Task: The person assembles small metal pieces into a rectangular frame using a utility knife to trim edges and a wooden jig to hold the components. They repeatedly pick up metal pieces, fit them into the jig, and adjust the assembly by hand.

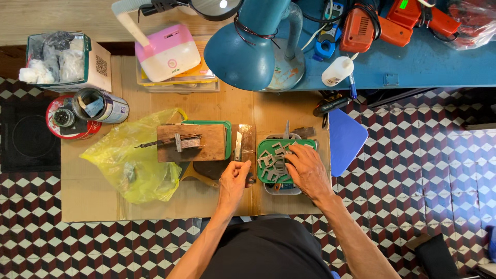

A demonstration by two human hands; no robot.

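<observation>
Head view: the left hand (233, 178) has its fingers pinched together on a small metal blade (238, 146) at 12 o'clock. The right hand (306, 168), fingers spread apart, rests on grey metal pieces (269, 157) in the green tray (264, 146) on the worktop (93, 196).

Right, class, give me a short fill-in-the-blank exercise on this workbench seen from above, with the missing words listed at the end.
1. The right hand reaches into a ____ tray of small grey metal pieces.
2. The left hand rests beside a wooden block, and left of that lies a crumpled ____ plastic bag.
3. A large teal desk ____ stands at the back of the bench.

Missing words: green; yellow; lamp
</observation>
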